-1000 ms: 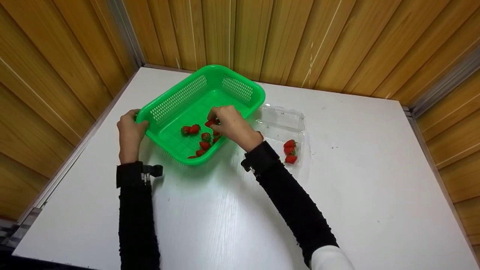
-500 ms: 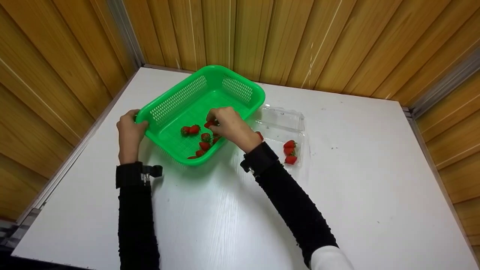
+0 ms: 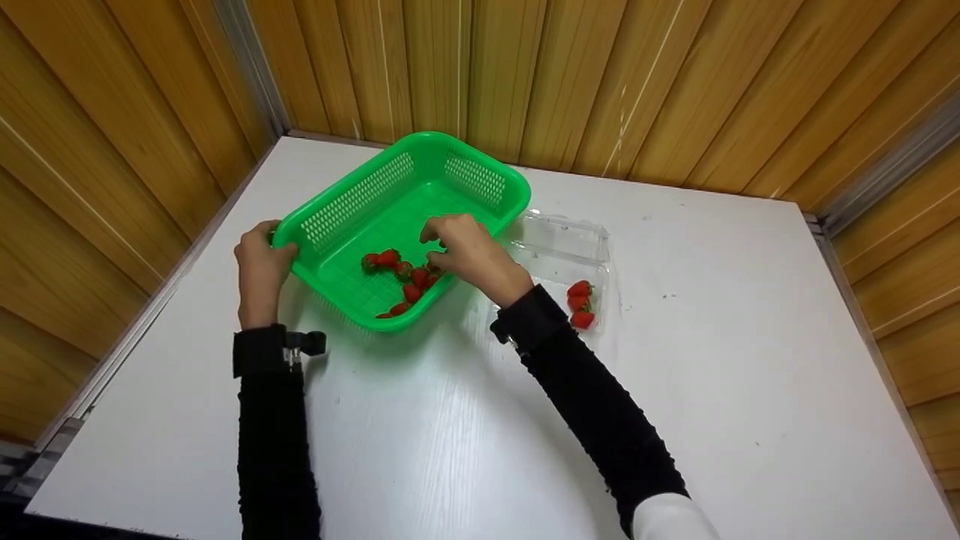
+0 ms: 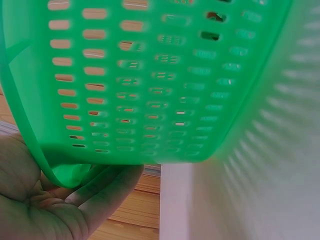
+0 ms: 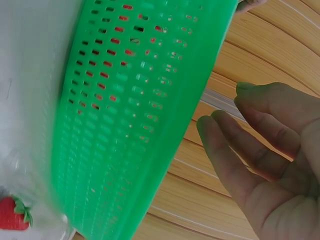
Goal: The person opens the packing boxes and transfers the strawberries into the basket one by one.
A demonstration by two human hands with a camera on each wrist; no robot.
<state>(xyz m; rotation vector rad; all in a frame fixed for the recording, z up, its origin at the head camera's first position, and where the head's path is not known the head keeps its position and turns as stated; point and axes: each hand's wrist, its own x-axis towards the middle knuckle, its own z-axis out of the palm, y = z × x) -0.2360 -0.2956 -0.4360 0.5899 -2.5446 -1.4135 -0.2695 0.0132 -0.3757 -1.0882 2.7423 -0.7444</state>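
Observation:
A green plastic basket (image 3: 345, 196) with perforated walls stands on the table. My left hand (image 3: 264, 274) grips its near-left corner; in the left wrist view the thumb and fingers (image 4: 112, 192) lie around the rim. Several red strawberries (image 3: 412, 292) lie together at the near side of the basket. Above them, over the right long wall, is my right hand (image 3: 474, 256). Its thumb and fingers (image 5: 220, 150) are spread apart and bent slightly, with nothing between them. Part of the strawberry group is hidden behind this hand.
Right of the basket lies a clear plastic clamshell box (image 3: 556, 264), with three strawberries (image 3: 580, 303) visible at its right side. My right forearm partly covers the box. Wooden panel walls (image 3: 510, 82) border the back and sides of the white table (image 3: 750, 337).
My right hand held a strawberry over the basket; now it has let go and its fingers have parted. The strawberries inside have shifted. My left hand has stayed on the rim.

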